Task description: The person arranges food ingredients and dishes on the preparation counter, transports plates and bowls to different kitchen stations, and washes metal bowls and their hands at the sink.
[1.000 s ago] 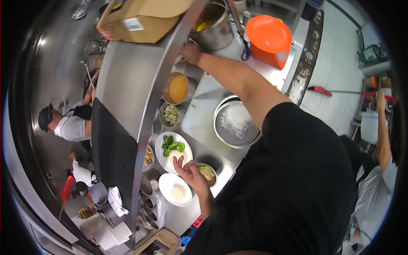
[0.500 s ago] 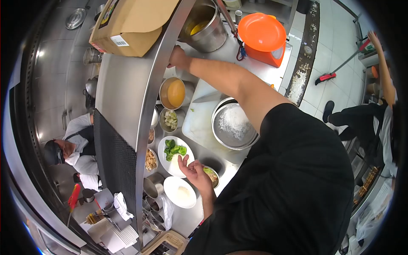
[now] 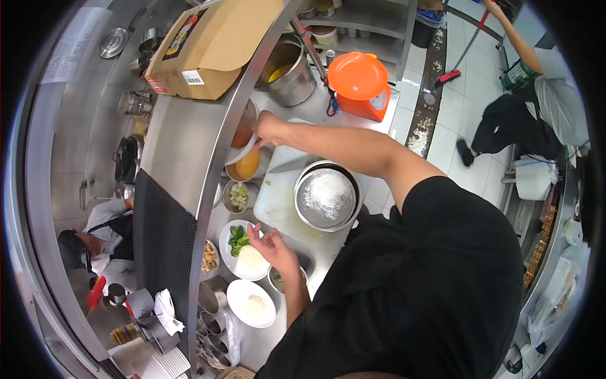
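My right hand (image 3: pixel 268 129) is closed on the rim of a translucent container (image 3: pixel 238 151) with something orange-brown in it. The container is tilted beside the shelf edge, above a metal pot of orange sauce (image 3: pixel 247 165). My left hand (image 3: pixel 273 248) is empty, palm up with fingers apart, over the edge of a white plate (image 3: pixel 226 235) that bears green vegetables (image 3: pixel 238 240) and a white mound (image 3: pixel 251 263). Nearby are a second white plate (image 3: pixel 237 316) with a pale mound, a bowl of chopped pale-green pieces (image 3: pixel 238 196) and a partly hidden metal bowl (image 3: pixel 276 282).
A knife (image 3: pixel 289 165) lies on the white cutting board (image 3: pixel 274 211), near a round pan of white powder (image 3: pixel 325 196). An orange scale (image 3: pixel 366 104) stands behind. One person (image 3: pixel 101 243) is across the shelf (image 3: pixel 183 136); another person (image 3: pixel 555 95) holds a broom on the right.
My right hand has come out from behind the shelf edge with the translucent container. My left hand remains open near the plate. The view has shifted, and the person with the broom has moved.
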A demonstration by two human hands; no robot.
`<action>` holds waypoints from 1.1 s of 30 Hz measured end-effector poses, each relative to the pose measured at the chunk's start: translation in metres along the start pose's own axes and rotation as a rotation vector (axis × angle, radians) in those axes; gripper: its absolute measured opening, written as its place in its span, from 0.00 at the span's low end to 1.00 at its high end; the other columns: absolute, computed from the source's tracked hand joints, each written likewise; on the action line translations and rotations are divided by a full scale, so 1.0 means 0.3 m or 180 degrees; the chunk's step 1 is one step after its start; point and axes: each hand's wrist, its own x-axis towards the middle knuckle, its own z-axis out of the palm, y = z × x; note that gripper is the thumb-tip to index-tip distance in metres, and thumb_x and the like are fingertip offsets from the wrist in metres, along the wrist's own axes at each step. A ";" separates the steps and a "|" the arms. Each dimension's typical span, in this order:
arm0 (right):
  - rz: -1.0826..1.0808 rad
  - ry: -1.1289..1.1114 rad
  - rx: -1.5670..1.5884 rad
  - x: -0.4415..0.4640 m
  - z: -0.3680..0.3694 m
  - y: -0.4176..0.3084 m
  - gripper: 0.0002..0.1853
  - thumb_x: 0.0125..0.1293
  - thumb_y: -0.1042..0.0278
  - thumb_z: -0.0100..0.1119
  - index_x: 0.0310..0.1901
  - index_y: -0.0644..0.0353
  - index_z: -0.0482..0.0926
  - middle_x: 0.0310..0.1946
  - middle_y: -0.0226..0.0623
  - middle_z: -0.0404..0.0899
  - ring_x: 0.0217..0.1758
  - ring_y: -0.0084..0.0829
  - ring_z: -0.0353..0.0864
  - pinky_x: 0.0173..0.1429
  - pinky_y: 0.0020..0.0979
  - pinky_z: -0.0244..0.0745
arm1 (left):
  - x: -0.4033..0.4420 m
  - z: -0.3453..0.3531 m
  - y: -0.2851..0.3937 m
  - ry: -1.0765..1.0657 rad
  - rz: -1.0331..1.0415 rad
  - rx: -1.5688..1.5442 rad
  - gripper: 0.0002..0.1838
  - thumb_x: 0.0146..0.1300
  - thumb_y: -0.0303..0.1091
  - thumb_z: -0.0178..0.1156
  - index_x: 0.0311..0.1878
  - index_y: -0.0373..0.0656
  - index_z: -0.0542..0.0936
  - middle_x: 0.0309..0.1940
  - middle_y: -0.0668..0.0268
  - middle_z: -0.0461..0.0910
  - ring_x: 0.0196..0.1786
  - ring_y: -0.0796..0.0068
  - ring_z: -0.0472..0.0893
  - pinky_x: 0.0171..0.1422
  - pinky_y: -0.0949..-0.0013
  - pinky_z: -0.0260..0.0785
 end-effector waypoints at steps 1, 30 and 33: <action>0.0029 -0.0009 -0.0037 -0.038 -0.032 0.000 0.19 0.67 0.73 0.54 0.53 0.82 0.73 0.41 0.53 0.81 0.38 0.47 0.86 0.32 0.39 0.88 | -0.002 0.008 -0.009 0.0047 -0.0027 -0.0062 0.34 0.67 0.25 0.55 0.75 0.40 0.56 0.66 0.58 0.64 0.46 0.76 0.71 0.55 0.69 0.69; -0.0179 0.0447 -0.0181 -1.293 -1.489 -0.094 0.22 0.76 0.70 0.41 0.69 0.62 0.61 0.60 0.47 0.76 0.55 0.42 0.84 0.50 0.44 0.87 | -0.317 0.434 -0.182 0.0711 -0.2015 -0.1405 0.23 0.68 0.31 0.51 0.63 0.27 0.67 0.54 0.46 0.77 0.54 0.52 0.81 0.54 0.50 0.81; -0.0286 0.0718 -0.0054 -1.334 -1.581 -0.125 0.22 0.74 0.72 0.42 0.68 0.64 0.62 0.59 0.48 0.75 0.55 0.43 0.84 0.48 0.44 0.88 | -0.354 0.474 -0.069 0.0458 -0.2035 -0.1299 0.21 0.68 0.31 0.51 0.61 0.28 0.70 0.53 0.48 0.79 0.52 0.55 0.82 0.52 0.52 0.81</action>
